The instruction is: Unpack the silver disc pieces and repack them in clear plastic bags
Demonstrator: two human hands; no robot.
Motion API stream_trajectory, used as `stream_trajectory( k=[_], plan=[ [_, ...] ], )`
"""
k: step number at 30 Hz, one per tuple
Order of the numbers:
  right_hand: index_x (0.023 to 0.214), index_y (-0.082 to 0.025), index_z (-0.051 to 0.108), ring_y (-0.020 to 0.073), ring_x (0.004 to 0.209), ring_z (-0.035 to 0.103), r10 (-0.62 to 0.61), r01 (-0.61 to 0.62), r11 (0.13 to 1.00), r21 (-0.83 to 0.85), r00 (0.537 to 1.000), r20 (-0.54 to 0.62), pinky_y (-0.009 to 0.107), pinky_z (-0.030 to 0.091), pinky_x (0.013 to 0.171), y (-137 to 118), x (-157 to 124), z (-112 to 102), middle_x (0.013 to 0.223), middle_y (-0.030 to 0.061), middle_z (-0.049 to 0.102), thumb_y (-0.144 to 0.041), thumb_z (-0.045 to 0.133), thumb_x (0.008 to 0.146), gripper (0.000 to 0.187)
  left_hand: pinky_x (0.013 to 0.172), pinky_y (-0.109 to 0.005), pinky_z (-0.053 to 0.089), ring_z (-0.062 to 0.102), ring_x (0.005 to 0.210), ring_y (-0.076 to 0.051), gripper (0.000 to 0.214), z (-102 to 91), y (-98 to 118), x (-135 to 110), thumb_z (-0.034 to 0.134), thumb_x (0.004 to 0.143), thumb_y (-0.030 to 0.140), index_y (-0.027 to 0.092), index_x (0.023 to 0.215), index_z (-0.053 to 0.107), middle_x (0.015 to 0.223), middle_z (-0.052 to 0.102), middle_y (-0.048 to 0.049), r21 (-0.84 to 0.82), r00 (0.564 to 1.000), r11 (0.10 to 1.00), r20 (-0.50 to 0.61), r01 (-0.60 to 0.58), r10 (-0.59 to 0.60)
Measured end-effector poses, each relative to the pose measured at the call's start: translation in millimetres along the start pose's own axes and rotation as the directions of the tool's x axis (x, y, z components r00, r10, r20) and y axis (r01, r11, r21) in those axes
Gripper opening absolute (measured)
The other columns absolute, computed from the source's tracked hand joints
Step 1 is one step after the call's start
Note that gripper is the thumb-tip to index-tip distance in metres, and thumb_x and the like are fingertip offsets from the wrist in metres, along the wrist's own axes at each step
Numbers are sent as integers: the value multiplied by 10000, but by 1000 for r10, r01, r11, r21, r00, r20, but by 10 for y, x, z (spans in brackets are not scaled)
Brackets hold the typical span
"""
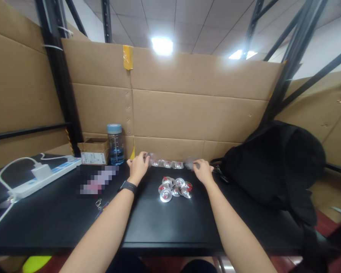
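Observation:
My left hand (138, 167), a dark watch on its wrist, reaches to the back of the black table. Its fingers are closed at a small blurred piece of clear plastic (151, 157). My right hand (204, 170) pinches another crumpled, see-through plastic piece (190, 163) at the right end of the row. Between both hands, several shiny silver discs with red centres (167, 164) stand in a line along the cardboard wall. Nearer to me lies a loose pile of silver discs with red marks (166, 195), touched by neither hand.
To the left stand a water bottle (115, 146), a small cardboard box (94, 151) and a white power strip (49, 178) with cables. A key ring (98, 204) lies beside my left forearm. A black backpack (268, 167) fills the right side. Cardboard (170, 113) walls the back.

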State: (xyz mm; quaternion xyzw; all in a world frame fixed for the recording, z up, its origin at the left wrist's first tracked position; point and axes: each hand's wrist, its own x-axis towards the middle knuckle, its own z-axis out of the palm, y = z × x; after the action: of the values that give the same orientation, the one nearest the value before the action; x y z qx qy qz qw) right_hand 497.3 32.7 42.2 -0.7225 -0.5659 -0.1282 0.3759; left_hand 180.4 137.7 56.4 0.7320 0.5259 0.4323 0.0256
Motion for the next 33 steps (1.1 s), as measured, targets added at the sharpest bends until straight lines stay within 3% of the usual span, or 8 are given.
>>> stream_trajectory(
  k=[5,8,11,18,22,25,29,33],
  plan=[
    [975,-206,728,191,845,616,-180,187,886,425,982,-56,324,476,811,-389,-74,-23,981,63,697,-298,612,851,192,878,-330,479,715,976,-242,319,0,323,-110,617,868,521,251,996,730,973,781,-56,-416,954,893,159,-169,254],
    [1108,-212,704,175,791,629,-242,140,786,601,966,91,277,483,684,-600,-147,15,1013,58,711,-372,695,819,331,870,-315,509,711,969,-236,309,36,450,-200,641,855,500,254,990,772,1017,780,-51,-521,890,820,221,-239,399],
    [970,-187,736,166,687,623,-299,56,733,678,922,247,263,463,615,-697,-198,46,847,42,728,-409,717,810,274,957,-335,492,690,1037,-240,268,61,522,-246,625,876,441,261,995,784,1055,774,-43,-547,854,791,242,-273,461],
    [794,-179,722,187,691,643,-205,-126,598,792,931,303,309,508,690,-677,-160,4,791,41,727,-466,786,717,304,932,-344,515,712,972,-236,478,89,524,-261,718,799,398,232,1242,648,990,775,-56,-629,867,767,307,-125,393],
    [762,-173,723,165,641,608,-157,-154,579,801,943,294,300,493,663,-683,-148,-39,739,30,713,-486,787,707,324,859,-323,531,718,891,-228,301,112,491,-249,696,811,400,204,1036,736,919,776,-57,-629,831,771,372,-101,413],
    [776,-176,728,157,631,598,-137,-160,559,813,950,281,285,479,640,-692,-155,-45,714,22,701,-467,785,724,302,852,-316,521,706,891,-224,220,115,492,-237,653,844,391,204,858,767,929,775,-51,-621,838,772,345,-135,424],
    [811,-172,719,163,647,603,-74,-149,536,831,972,223,265,455,583,-701,-144,-49,718,33,690,-483,750,766,316,870,-315,519,700,922,-221,219,146,495,-236,648,847,379,203,906,766,967,774,-53,-642,869,760,314,-102,383],
    [935,-188,686,179,743,647,-34,-156,492,857,980,197,273,497,634,-691,-130,-69,865,49,708,-457,767,747,338,861,-326,531,714,891,-223,234,231,475,-227,659,832,382,182,910,750,934,777,-71,-689,886,724,328,-13,328]
  ],
)
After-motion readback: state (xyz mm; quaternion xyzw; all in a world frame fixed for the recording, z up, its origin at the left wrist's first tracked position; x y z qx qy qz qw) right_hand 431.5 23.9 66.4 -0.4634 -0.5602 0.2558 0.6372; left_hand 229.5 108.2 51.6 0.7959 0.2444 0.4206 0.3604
